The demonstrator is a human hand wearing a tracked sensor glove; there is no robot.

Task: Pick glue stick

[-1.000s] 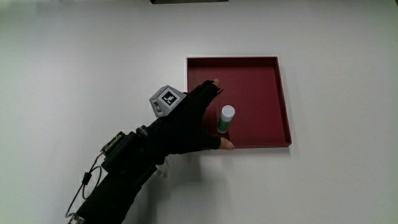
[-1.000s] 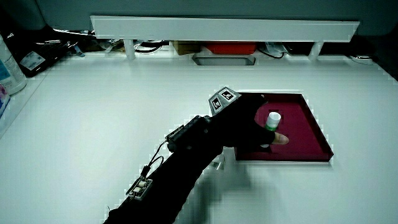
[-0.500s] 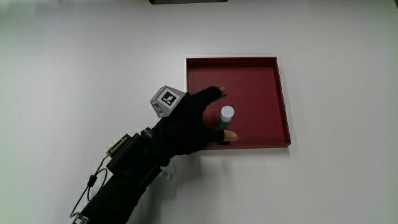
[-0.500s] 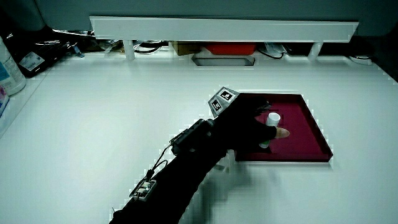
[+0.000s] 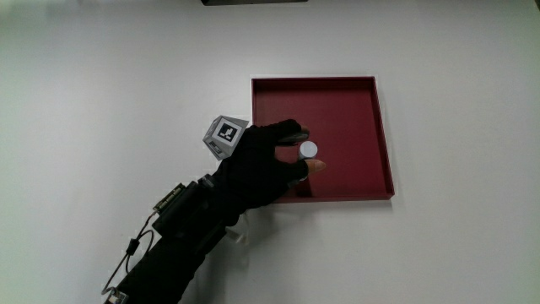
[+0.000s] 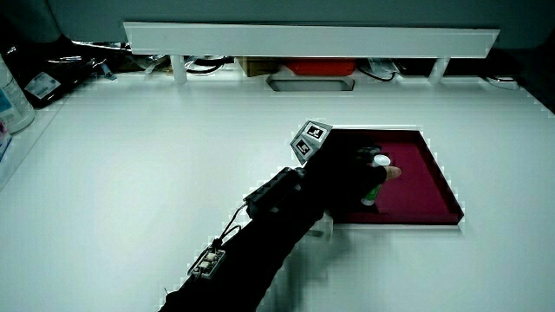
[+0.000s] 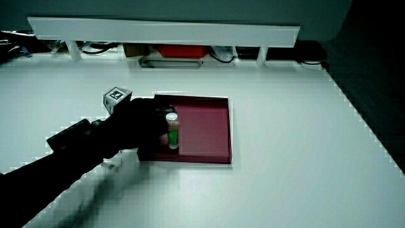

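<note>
The glue stick (image 5: 310, 150) has a green body and a white cap. It stands upright in the shallow dark red tray (image 5: 384, 127), near the tray wall closest to the person. The gloved hand (image 5: 272, 160) reaches in over that wall, thumb and fingers curled around the stick's body. From above, only the cap shows. In both side views the stick (image 6: 379, 162) (image 7: 171, 134) pokes out of the hand (image 6: 347, 178) (image 7: 140, 123), its lower part against the tray (image 6: 440, 178) (image 7: 225, 126) floor or just above it; I cannot tell which.
A patterned cube (image 5: 223, 135) rides on the back of the hand. A low white partition (image 6: 312, 39) with clutter under it stands farther from the person than the tray. A bottle (image 6: 10, 87) stands at the table's edge.
The fingers have closed around the glue stick. It leaned in the tray before and now stands upright in the grasp.
</note>
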